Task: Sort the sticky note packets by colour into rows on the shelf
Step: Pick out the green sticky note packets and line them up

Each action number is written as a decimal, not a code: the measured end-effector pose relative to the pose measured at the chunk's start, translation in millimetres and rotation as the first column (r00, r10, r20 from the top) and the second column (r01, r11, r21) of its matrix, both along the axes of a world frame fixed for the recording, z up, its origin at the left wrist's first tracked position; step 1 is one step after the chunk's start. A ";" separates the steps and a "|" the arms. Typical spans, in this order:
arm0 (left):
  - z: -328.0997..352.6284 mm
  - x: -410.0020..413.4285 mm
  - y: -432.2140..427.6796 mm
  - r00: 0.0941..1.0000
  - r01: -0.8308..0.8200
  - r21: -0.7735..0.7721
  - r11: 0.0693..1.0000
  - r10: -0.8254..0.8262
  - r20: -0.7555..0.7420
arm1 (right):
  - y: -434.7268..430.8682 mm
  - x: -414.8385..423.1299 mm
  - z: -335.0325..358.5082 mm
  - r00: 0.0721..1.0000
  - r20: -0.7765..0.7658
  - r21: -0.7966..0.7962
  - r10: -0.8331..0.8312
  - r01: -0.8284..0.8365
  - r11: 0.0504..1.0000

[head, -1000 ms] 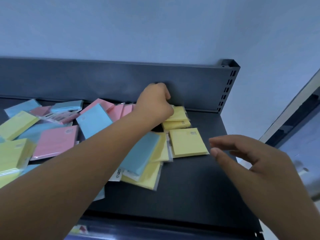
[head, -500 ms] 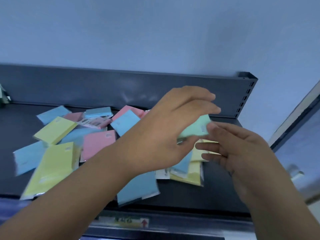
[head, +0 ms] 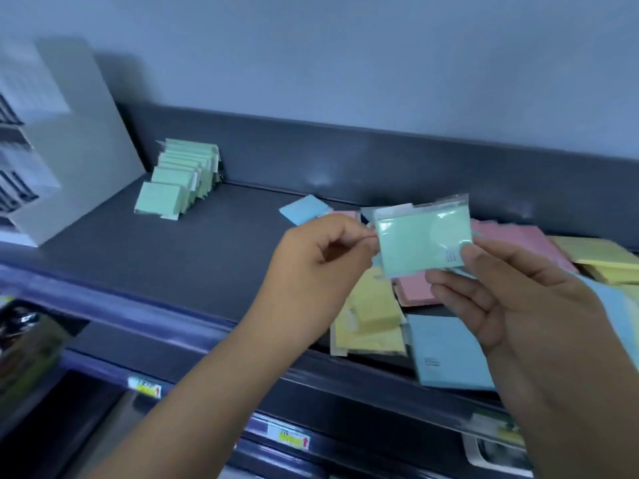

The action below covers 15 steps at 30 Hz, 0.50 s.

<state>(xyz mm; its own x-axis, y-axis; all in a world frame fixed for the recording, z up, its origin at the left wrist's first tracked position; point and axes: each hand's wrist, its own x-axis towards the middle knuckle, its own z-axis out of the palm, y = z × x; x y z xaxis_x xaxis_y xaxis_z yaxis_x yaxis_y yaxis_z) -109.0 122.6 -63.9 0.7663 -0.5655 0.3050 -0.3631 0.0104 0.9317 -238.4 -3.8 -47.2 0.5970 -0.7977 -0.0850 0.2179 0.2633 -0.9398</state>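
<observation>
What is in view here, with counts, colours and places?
Green plastic-wrapped sticky note packet: one, mint green, held above the shelf.
Row of green sticky note packets: several overlapping, count unclear, back left of shelf.
Blue sticky note packets: at least three, light blue, loose pile on the right.
Pink sticky note packets: at least two, same pile.
Yellow sticky note packets: several, same pile.
Dark grey metal shelf: one, spans the view.
White upright panel: one, shelf's left end.
Yellow-and-red price labels: at least two, front rails below.
Left hand: pinches the held packet's left edge.
Right hand: pinches its lower right corner.
</observation>
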 end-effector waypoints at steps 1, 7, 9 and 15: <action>-1.1 6.6 8.8 0.999 0.009 -0.028 1.000 -0.010 -0.044 | 7.5 7.9 0.5 1.000 0.005 -0.002 0.022 -0.022 1.000; 1.7 41.2 33.3 0.974 0.004 -0.186 0.982 -0.046 -0.220 | 34.6 46.8 3.8 0.999 -0.005 -0.012 0.045 -0.045 0.999; -1.4 54.4 37.4 0.983 0.015 -0.177 0.984 -0.047 -0.177 | 41.9 59.6 1.1 0.998 -0.021 0.021 0.063 -0.063 0.998; -4.8 98.9 62.3 0.989 -0.024 -0.151 0.988 0.002 -0.146 | 56.7 100.9 -14.5 0.984 -0.120 0.024 0.133 -0.131 0.991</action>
<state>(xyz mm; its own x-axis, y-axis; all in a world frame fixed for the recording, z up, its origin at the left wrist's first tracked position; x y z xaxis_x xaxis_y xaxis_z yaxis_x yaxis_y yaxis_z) -10.1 184.9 -68.7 0.8155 -0.5110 0.2718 -0.2257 0.1518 0.9623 -137.5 53.0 -61.7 0.6811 -0.7108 -0.1758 0.0649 0.2977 -0.9525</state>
